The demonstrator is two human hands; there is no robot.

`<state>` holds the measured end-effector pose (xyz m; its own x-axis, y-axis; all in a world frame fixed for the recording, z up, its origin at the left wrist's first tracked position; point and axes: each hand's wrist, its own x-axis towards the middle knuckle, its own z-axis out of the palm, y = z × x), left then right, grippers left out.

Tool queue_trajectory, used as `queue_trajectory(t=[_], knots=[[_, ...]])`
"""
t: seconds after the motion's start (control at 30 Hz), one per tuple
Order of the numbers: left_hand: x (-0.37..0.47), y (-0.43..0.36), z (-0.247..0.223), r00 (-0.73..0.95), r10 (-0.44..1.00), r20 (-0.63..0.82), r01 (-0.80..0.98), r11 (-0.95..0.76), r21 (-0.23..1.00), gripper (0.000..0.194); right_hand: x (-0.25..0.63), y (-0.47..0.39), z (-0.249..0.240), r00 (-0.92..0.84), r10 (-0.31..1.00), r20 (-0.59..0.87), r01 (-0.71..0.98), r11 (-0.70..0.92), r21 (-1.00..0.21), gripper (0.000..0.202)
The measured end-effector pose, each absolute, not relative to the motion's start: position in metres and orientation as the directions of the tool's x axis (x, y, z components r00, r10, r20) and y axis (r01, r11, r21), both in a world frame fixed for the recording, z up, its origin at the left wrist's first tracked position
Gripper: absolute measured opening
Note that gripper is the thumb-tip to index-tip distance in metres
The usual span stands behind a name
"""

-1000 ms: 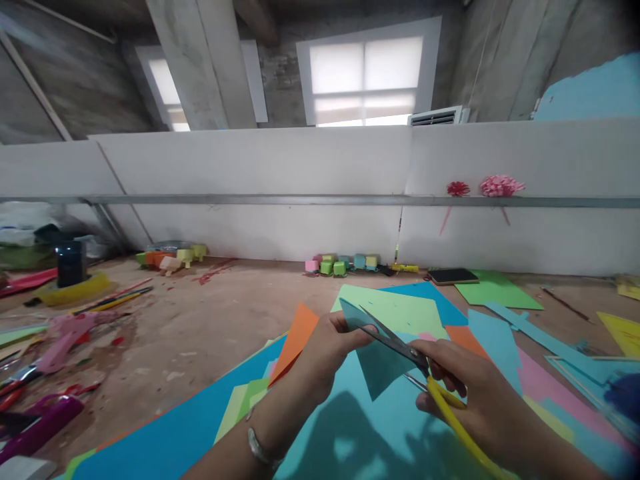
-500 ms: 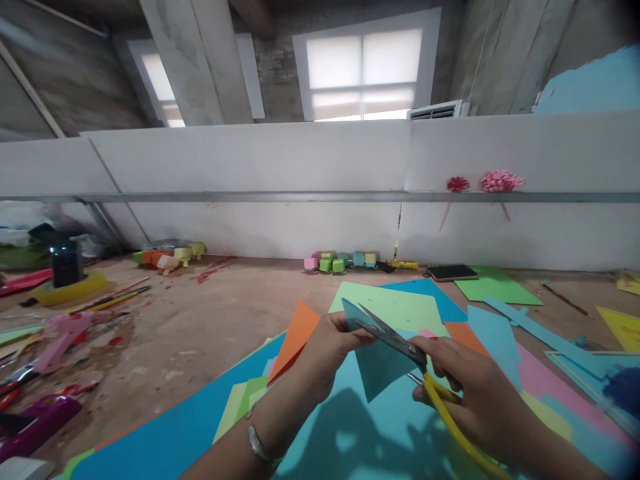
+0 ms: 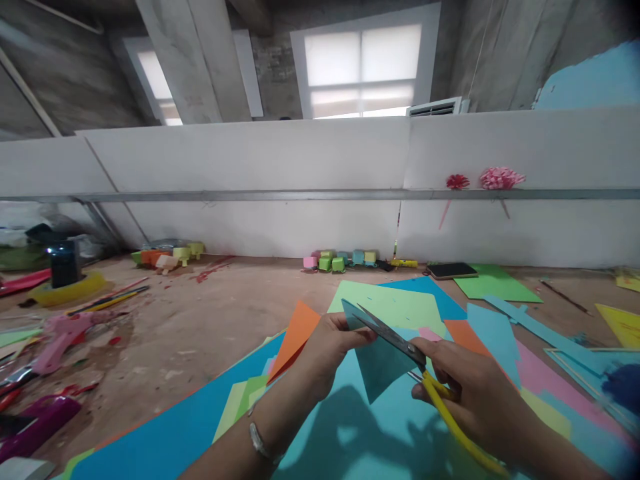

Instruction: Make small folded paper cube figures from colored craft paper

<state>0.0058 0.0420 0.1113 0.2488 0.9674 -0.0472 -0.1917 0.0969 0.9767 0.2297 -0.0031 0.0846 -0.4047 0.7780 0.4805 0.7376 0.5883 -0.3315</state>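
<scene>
Between thumb and fingers, my left hand (image 3: 336, 347) pinches a piece of blue paper (image 3: 383, 373) held up above the sheets. My right hand (image 3: 463, 373) is closed around the yellow handles of a pair of scissors (image 3: 395, 339). The blades point up and left across the blue paper, close to my left fingertips, and look nearly closed. Below both hands lies a large light blue sheet (image 3: 325, 447) with their shadows on it. An orange piece of paper (image 3: 295, 337) stands beside my left wrist.
A pale green sheet (image 3: 385, 303) with small scraps lies beyond my hands. At left are a pink glue gun (image 3: 60, 337), a purple tool (image 3: 43, 427) and yellow tape (image 3: 70, 290). Small paper blocks (image 3: 333, 261) and a phone (image 3: 453, 271) sit by the wall.
The scissor blades have drawn a little closer together over the blue paper. Both hands stay in almost the same place, with the same holds.
</scene>
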Motion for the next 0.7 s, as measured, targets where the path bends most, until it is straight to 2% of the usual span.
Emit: queue_trajectory(t=[0.7], knots=[[0.0047,0.0429,0.1095,0.282,0.954,-0.103,-0.222,0.169,0.96,0.021,0.227,-0.004,0.0909,-0.477,0.687,0.548,0.753,0.641,-0.149,0.032]])
